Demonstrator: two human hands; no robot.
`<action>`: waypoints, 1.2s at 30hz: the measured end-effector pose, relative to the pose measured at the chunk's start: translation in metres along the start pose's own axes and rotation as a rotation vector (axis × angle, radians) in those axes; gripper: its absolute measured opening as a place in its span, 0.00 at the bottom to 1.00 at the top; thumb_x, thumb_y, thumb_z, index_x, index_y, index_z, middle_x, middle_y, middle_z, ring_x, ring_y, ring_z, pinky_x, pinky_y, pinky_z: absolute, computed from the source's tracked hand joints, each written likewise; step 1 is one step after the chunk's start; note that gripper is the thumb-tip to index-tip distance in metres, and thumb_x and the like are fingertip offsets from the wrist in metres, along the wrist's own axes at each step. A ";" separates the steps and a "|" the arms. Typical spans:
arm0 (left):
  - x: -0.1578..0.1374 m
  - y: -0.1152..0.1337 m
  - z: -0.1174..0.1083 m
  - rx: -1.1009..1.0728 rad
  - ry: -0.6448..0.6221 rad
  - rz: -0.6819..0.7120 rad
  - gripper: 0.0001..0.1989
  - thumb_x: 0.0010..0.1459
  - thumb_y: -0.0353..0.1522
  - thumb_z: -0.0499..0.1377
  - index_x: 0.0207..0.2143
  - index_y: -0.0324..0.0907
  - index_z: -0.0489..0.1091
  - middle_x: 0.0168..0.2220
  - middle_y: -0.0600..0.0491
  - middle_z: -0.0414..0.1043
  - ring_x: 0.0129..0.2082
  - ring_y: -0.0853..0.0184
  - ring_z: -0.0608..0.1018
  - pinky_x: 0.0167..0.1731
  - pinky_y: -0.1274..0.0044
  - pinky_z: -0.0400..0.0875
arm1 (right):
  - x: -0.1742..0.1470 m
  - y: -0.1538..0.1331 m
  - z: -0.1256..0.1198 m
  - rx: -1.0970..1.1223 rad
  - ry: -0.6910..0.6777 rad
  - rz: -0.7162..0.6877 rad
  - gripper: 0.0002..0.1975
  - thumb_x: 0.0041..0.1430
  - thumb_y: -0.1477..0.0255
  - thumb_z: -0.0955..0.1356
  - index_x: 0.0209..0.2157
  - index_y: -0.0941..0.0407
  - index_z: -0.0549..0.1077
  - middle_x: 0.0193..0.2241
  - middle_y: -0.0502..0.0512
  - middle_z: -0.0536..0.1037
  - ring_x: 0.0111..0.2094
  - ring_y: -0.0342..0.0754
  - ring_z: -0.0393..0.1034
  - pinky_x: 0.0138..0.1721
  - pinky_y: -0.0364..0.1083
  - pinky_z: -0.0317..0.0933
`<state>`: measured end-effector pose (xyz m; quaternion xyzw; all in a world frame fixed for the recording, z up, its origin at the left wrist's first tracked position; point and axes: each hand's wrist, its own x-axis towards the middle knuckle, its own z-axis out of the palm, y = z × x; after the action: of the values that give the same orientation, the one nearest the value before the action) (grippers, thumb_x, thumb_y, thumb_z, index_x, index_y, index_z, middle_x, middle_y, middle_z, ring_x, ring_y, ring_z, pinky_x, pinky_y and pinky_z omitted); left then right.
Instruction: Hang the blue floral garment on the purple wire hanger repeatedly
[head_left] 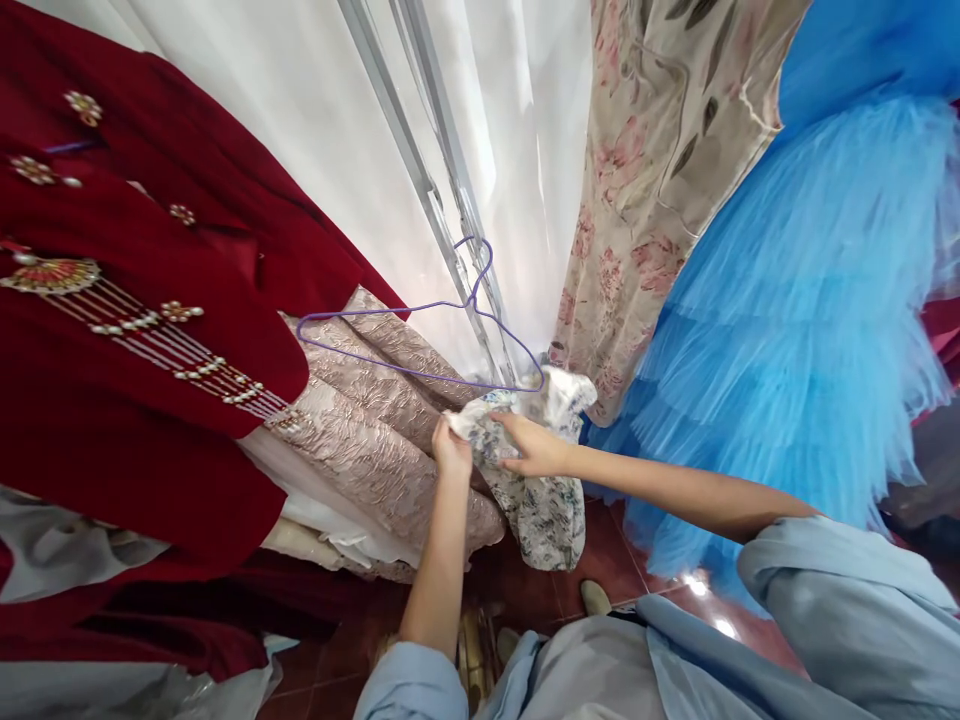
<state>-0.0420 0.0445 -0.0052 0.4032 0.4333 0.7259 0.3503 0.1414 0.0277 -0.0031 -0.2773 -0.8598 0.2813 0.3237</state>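
Observation:
A white garment with a blue-green floral print (544, 515) hangs down in front of me from my hands. My left hand (452, 448) is closed, pinching its white edge at the upper left. My right hand (536, 447) lies against the upper part of the cloth, thumb and fingers apart. Just above both hands is a purple wire hanger (420, 305), its hook beside the metal rail and no garment on it. Whether the hanger touches the floral cloth is hard to see.
To the left hang a red garment with beaded ornaments (195, 290) and a pink-beige brocade skirt (375, 430). On the right are a beige floral dress (622, 220) and a blue tiered tulle dress (757, 330). Metal rails (420, 140) run before a white curtain (262, 110). Below is red tiled floor (611, 545).

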 end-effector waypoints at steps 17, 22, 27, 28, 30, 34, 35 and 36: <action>-0.120 0.006 0.043 0.092 -0.930 -0.434 0.39 0.47 0.63 0.62 0.47 0.40 0.74 0.31 0.47 0.74 0.26 0.63 0.75 0.30 0.72 0.71 | -0.088 -0.058 -0.142 0.582 -0.179 0.196 0.10 0.64 0.66 0.66 0.33 0.58 0.69 0.26 0.48 0.70 0.26 0.41 0.61 0.26 0.40 0.57; -0.162 0.028 0.034 -0.010 -1.226 -0.499 0.36 0.50 0.61 0.61 0.46 0.41 0.76 0.40 0.41 0.75 0.32 0.60 0.77 0.35 0.68 0.72 | -0.075 -0.072 -0.205 0.255 0.147 0.013 0.16 0.65 0.62 0.68 0.26 0.55 0.65 0.21 0.46 0.61 0.23 0.40 0.55 0.23 0.40 0.53; -0.195 0.024 0.080 0.127 -0.990 -0.222 0.19 0.55 0.47 0.67 0.36 0.42 0.73 0.59 0.41 0.65 0.63 0.50 0.66 0.63 0.62 0.59 | -0.032 -0.055 -0.207 0.352 0.302 -0.031 0.15 0.64 0.57 0.69 0.33 0.55 0.70 0.24 0.48 0.69 0.24 0.43 0.65 0.24 0.41 0.58; -0.197 0.018 0.091 0.089 -0.864 -0.219 0.20 0.55 0.47 0.67 0.40 0.42 0.71 0.60 0.42 0.64 0.63 0.51 0.67 0.63 0.62 0.60 | -0.027 -0.055 -0.205 0.360 0.285 -0.040 0.14 0.65 0.58 0.68 0.33 0.55 0.70 0.24 0.48 0.70 0.24 0.43 0.65 0.24 0.41 0.59; -0.192 0.005 0.107 0.011 -0.647 -0.216 0.28 0.54 0.47 0.68 0.50 0.44 0.65 0.59 0.42 0.65 0.60 0.54 0.70 0.61 0.64 0.64 | -0.025 -0.060 -0.202 0.332 0.204 -0.061 0.14 0.65 0.60 0.68 0.33 0.56 0.72 0.25 0.49 0.71 0.24 0.43 0.65 0.24 0.41 0.59; -0.168 -0.011 0.115 0.044 -0.619 -0.281 0.28 0.55 0.47 0.66 0.53 0.41 0.68 0.52 0.45 0.73 0.52 0.56 0.74 0.56 0.67 0.67 | -0.038 -0.078 -0.201 0.188 0.056 -0.088 0.13 0.67 0.62 0.67 0.34 0.57 0.73 0.28 0.52 0.72 0.29 0.44 0.67 0.30 0.42 0.61; -0.162 -0.014 0.111 0.067 -0.646 -0.320 0.27 0.55 0.49 0.65 0.50 0.39 0.72 0.48 0.45 0.75 0.49 0.56 0.75 0.53 0.68 0.68 | -0.042 -0.081 -0.203 0.147 0.061 -0.075 0.13 0.67 0.62 0.67 0.33 0.57 0.72 0.26 0.51 0.71 0.28 0.43 0.65 0.28 0.41 0.60; -0.158 -0.015 0.105 0.079 -0.663 -0.367 0.27 0.55 0.52 0.64 0.45 0.38 0.74 0.43 0.46 0.77 0.45 0.58 0.76 0.49 0.70 0.70 | -0.047 -0.082 -0.205 0.102 0.082 -0.053 0.14 0.67 0.62 0.67 0.31 0.57 0.70 0.24 0.49 0.68 0.25 0.42 0.62 0.26 0.41 0.57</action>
<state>0.1212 -0.0489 -0.0325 0.5451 0.3892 0.4641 0.5796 0.2930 0.0025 0.1621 -0.2487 -0.8375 0.3044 0.3796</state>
